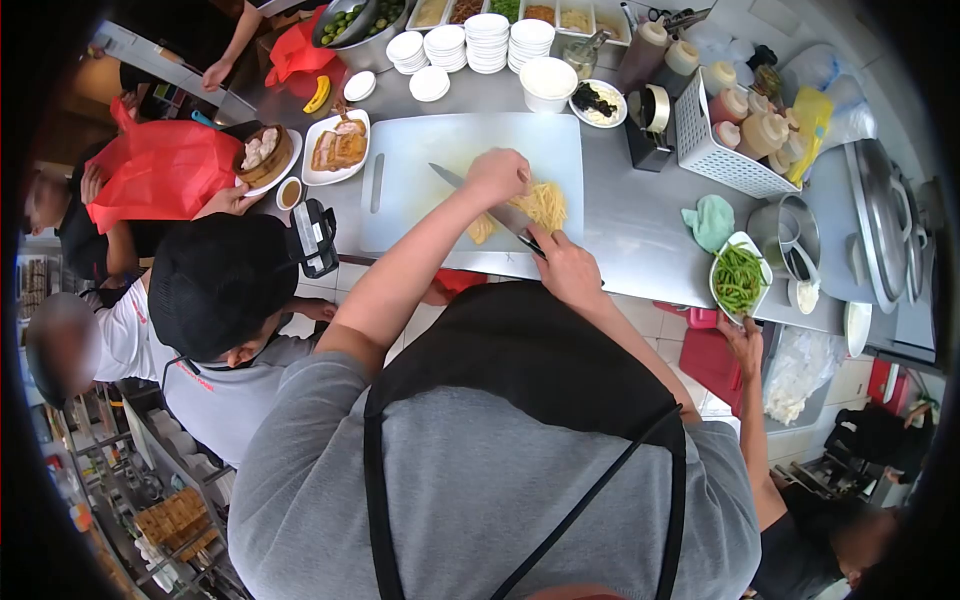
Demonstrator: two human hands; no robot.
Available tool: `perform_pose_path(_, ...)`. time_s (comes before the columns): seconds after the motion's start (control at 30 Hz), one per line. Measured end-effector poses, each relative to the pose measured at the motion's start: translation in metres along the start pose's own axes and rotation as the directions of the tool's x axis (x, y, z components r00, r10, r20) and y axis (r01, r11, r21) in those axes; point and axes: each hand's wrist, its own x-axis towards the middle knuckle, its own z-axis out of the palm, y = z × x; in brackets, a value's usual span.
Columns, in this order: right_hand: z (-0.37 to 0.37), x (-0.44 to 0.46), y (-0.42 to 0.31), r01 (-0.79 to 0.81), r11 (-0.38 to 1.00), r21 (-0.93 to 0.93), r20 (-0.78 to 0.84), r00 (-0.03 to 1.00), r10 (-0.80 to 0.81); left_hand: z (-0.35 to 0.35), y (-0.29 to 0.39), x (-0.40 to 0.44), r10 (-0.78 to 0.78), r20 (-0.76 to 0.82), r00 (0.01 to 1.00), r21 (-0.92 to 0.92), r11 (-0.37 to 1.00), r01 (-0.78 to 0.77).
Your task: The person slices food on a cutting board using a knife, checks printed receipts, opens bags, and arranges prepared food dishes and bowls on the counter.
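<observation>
A long knife (512, 221) lies slantwise over a white cutting board (410, 215), its tip pointing to the far left. My right hand (570, 270) is closed around its handle at the board's near edge. Above the middle of the blade is my left hand (500, 178), fingers curled into a fist and hiding part of the knife; whether it touches the blade or holds anything is hidden. Thin pale-yellow shreds (546, 206) are heaped to the right of the blade, with a smaller clump (482, 230) on its near side.
Left of the board stand a plate of browned meat (340, 148) and a sauce cup (289, 193). Stacked white dishes (487, 42) line the back. At right are a bottle basket (735, 155) and green vegetables (738, 278) on a dish held by another person's hand (742, 345). A capped co-worker (225, 285) stands close left.
</observation>
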Motion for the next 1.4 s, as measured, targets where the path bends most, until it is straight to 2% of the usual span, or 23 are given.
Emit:
perform_pose_path(0.13,-0.004,-0.002,0.001,-0.002,0.998,0.06,0.017,1.0,0.001,0.017,-0.011,0.017,0.058,-0.123,0.991,0.06,0.997,-0.051)
perform_pose_path(0.2,-0.008,-0.003,-0.001,0.005,0.997,0.079,0.021,1.0,-0.006,0.027,-0.016,0.025,0.164,-0.028,0.986,0.14,0.977,-0.158)
perform_pose_path(0.27,-0.017,-0.003,-0.005,-0.075,0.991,0.113,0.141,0.988,0.059,0.033,-0.013,0.031,0.139,0.019,0.99,0.189,0.972,-0.14)
perform_pose_path(0.3,-0.017,-0.003,-0.006,-0.046,0.992,0.118,0.137,0.99,0.03,0.031,-0.011,0.031,0.109,0.062,0.992,0.236,0.964,-0.12)
perform_pose_path(0.37,-0.017,-0.005,-0.006,-0.036,0.99,0.134,0.106,0.994,0.022,0.017,0.013,0.01,0.012,-0.032,0.999,0.218,0.976,-0.005)
perform_pose_path(0.43,-0.016,-0.003,-0.005,-0.004,0.991,0.132,0.109,0.994,-0.011,0.038,0.003,0.012,0.22,-0.27,0.937,0.411,0.907,-0.095)
perform_pose_path(0.5,-0.016,-0.002,-0.007,0.009,0.993,0.121,0.112,0.993,-0.022,0.046,0.002,0.015,0.302,-0.384,0.872,0.42,0.899,-0.127)
perform_pose_path(0.53,-0.017,-0.001,-0.007,0.009,0.993,0.116,0.106,0.994,-0.021,0.045,0.004,0.014,0.29,-0.402,0.869,0.42,0.901,-0.106)
perform_pose_path(0.7,-0.018,0.001,-0.008,0.03,0.995,0.097,0.091,0.995,-0.039,0.043,0.01,0.016,0.236,-0.225,0.945,0.271,0.947,-0.172)
perform_pose_path(0.77,-0.022,0.003,-0.014,-0.052,0.992,0.117,0.146,0.989,0.035,0.039,0.012,0.011,0.257,-0.262,0.93,0.253,0.948,-0.19)
perform_pose_path(0.87,-0.024,0.003,-0.014,-0.026,0.989,0.143,0.136,0.991,0.007,0.038,0.015,0.008,0.254,-0.348,0.903,0.195,0.961,-0.195)
perform_pose_path(0.93,-0.024,0.005,-0.014,-0.011,0.989,0.146,0.119,0.993,-0.006,0.049,0.007,0.018,0.334,-0.329,0.883,0.211,0.938,-0.275)
perform_pose_path(0.97,-0.025,0.005,-0.015,-0.019,0.991,0.136,0.137,0.991,0.001,0.049,0.007,0.019,0.336,-0.343,0.877,0.224,0.936,-0.271)
perform_pose_path(1.03,-0.026,0.005,-0.015,-0.012,0.992,0.126,0.145,0.989,-0.007,0.038,0.016,0.009,0.241,-0.3,0.923,0.124,0.969,-0.213)
perform_pose_path(1.17,-0.029,0.007,-0.014,-0.013,0.993,0.117,0.154,0.988,-0.005,0.046,0.012,0.009,0.297,-0.389,0.872,0.224,0.949,-0.224)
perform_pose_path(1.23,-0.029,0.009,-0.008,0.08,0.992,0.095,0.096,0.991,-0.089,0.027,0.02,-0.003,0.281,-0.321,0.904,0.098,0.96,-0.263)
perform_pose_path(1.37,-0.036,0.012,0.001,0.077,0.995,0.067,0.105,0.991,-0.083,0.031,0.018,0.003,0.272,-0.321,0.907,0.07,0.962,-0.264)
perform_pose_path(1.4,-0.038,0.014,0.003,0.063,0.996,0.055,0.102,0.992,-0.068,0.034,0.02,-0.002,0.368,-0.523,0.769,0.206,0.93,-0.306)
